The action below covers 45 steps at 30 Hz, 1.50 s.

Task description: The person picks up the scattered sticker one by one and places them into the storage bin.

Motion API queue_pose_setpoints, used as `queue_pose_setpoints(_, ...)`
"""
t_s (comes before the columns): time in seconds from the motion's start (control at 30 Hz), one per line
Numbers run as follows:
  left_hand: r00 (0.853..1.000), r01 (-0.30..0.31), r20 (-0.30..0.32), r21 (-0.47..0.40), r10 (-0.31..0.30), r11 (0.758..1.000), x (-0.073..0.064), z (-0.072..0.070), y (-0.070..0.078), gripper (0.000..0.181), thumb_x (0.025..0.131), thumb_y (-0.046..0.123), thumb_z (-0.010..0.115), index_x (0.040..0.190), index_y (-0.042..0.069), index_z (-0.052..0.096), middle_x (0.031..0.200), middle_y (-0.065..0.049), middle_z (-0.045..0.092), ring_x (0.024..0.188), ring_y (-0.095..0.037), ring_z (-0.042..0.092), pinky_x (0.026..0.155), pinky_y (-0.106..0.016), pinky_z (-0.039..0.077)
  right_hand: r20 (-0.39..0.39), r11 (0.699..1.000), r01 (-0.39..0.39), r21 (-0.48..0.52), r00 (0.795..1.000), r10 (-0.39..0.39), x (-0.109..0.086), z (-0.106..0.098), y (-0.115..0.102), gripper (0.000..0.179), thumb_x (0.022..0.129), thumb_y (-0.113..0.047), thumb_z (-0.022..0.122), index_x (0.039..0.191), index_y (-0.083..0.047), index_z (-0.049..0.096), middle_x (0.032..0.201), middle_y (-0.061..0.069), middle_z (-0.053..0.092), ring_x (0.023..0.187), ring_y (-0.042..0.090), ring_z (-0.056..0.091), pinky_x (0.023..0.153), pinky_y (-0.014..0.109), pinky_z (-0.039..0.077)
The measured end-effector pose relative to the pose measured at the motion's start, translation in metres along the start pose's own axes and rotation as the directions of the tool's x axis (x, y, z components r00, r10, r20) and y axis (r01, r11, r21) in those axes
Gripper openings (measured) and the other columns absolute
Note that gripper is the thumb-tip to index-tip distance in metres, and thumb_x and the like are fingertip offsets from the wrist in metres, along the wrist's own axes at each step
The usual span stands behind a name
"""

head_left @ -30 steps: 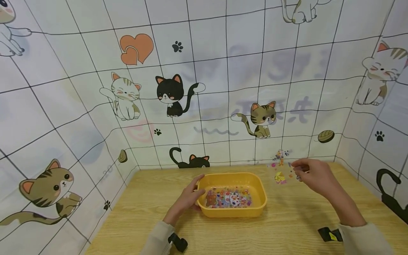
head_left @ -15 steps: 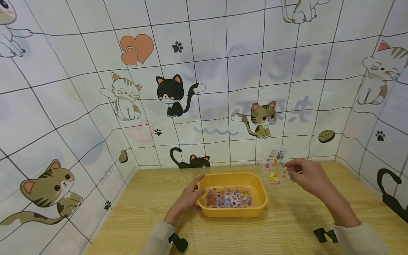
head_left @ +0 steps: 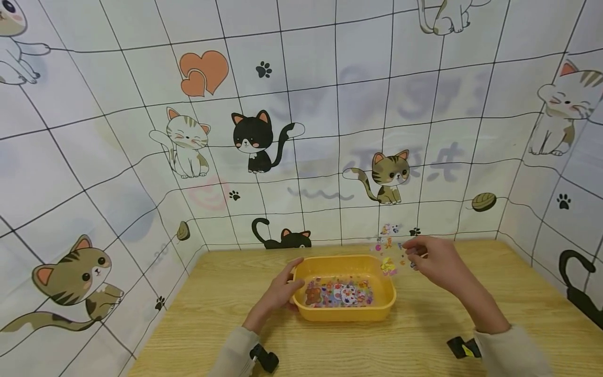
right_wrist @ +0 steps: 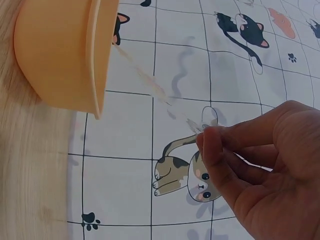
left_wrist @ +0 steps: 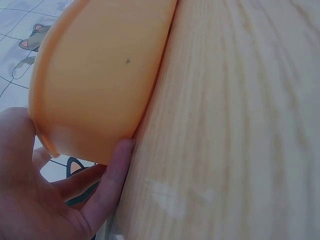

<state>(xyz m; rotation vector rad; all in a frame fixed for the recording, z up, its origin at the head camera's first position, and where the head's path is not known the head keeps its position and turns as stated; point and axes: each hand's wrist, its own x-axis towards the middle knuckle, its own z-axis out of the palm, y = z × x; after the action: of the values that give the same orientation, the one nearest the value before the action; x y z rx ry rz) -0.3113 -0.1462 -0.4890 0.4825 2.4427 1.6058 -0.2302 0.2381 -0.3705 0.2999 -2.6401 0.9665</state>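
Observation:
A yellow plastic basin (head_left: 346, 314) stands on the wooden table. My left hand (head_left: 279, 292) grips its left end, thumb over the rim and fingers on the outside, as the left wrist view also shows on the basin's wall (left_wrist: 100, 80). Inside lie sticker sheets (head_left: 348, 294) with cartoon animals and small colourful dots. Up in the air by the basin's right rear corner is a clear sticker sheet (head_left: 388, 266), pinched at its right edge between the thumb and fingers of my right hand (head_left: 438, 262). Seen nearly edge-on in the right wrist view, that sheet (right_wrist: 155, 90) looks thin and flat.
The light wooden table (head_left: 212, 335) ends against a wall covering (head_left: 320, 152) printed with cats and a grid, which also closes off both sides. Black straps with small devices (head_left: 265, 358) sit by both sleeves.
My right hand has moved left with the sticker sheet, from beyond the basin's right side to its right rear corner. The left hand and basin have stayed put.

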Motion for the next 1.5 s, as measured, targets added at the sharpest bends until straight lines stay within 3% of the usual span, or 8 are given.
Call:
queue_pose_setpoints(0.6, 1.000, -0.001, 0.003, 0.006, 0.001, 1.000, 0.000, 0.000, 0.000, 0.063, 0.104, 0.025, 0.058, 0.162, 0.030, 0.033, 0.136, -0.029, 0.056, 0.101, -0.036, 0.070, 0.054, -0.047, 0.065, 0.083, 0.994, 0.109, -0.001, 0.991, -0.109, 0.011, 0.035, -0.026, 0.018, 0.094, 0.004, 0.066, 0.110, 0.003, 0.074, 0.096, 0.010, 0.074, 0.086, 0.021, 0.069, 0.061, 0.023, 0.058)
queue_pose_setpoints(0.9, 1.000, 0.010, 0.000, -0.002, -0.010, 1.000, -0.002, 0.000, 0.002, 0.063, 0.104, 0.026, 0.058, 0.162, 0.031, 0.034, 0.136, -0.028, 0.056, 0.102, -0.035, 0.070, 0.055, -0.047, 0.065, 0.135, 0.980, 0.199, 0.009, 0.971, -0.198, 0.017, 0.050, -0.039, 0.015, 0.092, 0.002, 0.068, 0.105, 0.003, 0.076, 0.097, 0.009, 0.076, 0.082, 0.016, 0.069, 0.067, 0.026, 0.061)
queue_pose_setpoints(1.5, 1.000, 0.017, -0.007, -0.024, -0.017, 1.000, 0.000, 0.001, 0.000, 0.062, 0.104, 0.026, 0.059, 0.160, 0.034, 0.034, 0.136, -0.028, 0.055, 0.103, -0.037, 0.069, 0.055, -0.049, 0.065, 0.303, 0.982, 0.133, 0.131, 0.938, -0.168, 0.031, 0.087, -0.046, 0.019, 0.095, 0.000, 0.063, 0.110, 0.005, 0.075, 0.100, 0.015, 0.076, 0.076, 0.012, 0.066, 0.061, 0.021, 0.056)
